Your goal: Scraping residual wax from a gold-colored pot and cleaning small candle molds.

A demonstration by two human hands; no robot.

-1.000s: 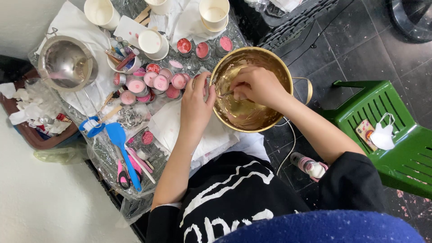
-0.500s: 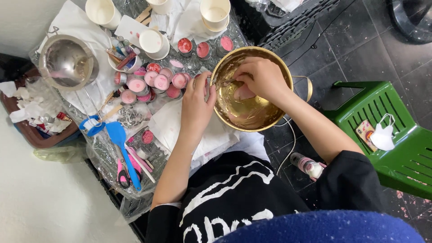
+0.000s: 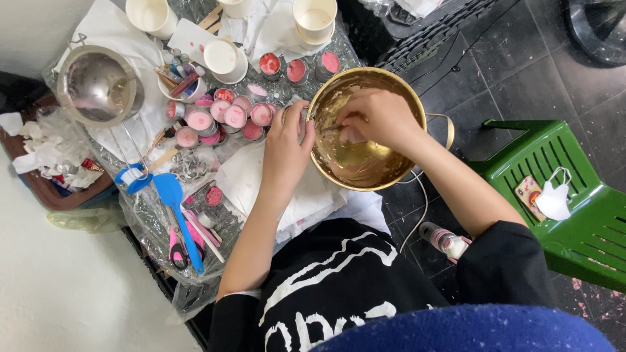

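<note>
Found a steel bowl (image 3: 98, 88) far left, then small tins (image 3: 222, 117) already filled pink. Gripped the rim of the gold bowl (image 3: 391, 85), at the right edge of the table (image 3: 156, 241), with the left hand (image 3: 287, 146). Curled the right hand (image 3: 375, 117) inside (around a tool or nothing, could not tell). Left only a thin smear within. Round, so no long axis; handle (image 3: 448, 130) pointed right.

Both arms bare, reaching forward from black short sleeves. Left hand (image 3: 287, 146) palm down, fingers curled, thumb side turned toward the right hand. Right hand (image 3: 375, 117) bent at the wrist, fingers curled downward and bunched. The two hands close together, apart.
</note>
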